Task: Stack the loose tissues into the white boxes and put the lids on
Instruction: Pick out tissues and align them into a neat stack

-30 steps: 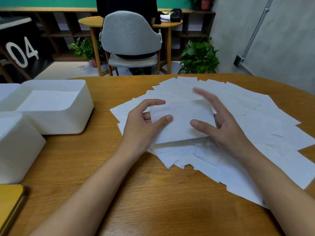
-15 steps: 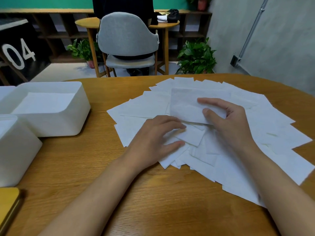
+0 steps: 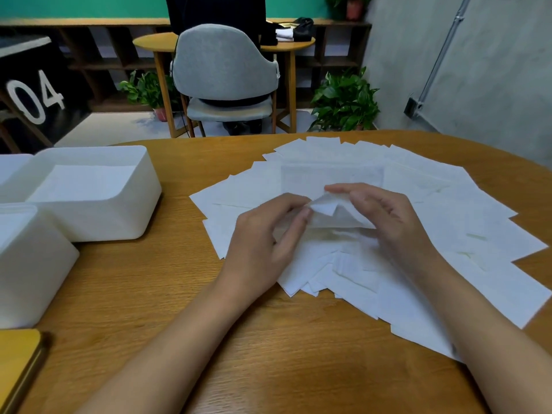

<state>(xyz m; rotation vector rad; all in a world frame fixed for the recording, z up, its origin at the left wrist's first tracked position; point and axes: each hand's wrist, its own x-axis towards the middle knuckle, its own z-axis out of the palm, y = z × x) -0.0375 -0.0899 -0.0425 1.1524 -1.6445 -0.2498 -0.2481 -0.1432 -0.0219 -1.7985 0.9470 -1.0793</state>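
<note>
I saw left hand point(image 3: 263, 234) and right hand point(image 3: 388, 222) both pinching one tissue point(image 3: 337, 218), fingers curled onto its edges, just over the tissue pile point(image 3: 448, 204). White box point(image 3: 89, 210) sat at the pile's 9 o'clock, lid off.

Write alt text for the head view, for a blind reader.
The left hand and right hand pinch one tissue over loose tissues fanned across a wooden table. Two white boxes stand left; the farther box is open, tissues inside.
</note>
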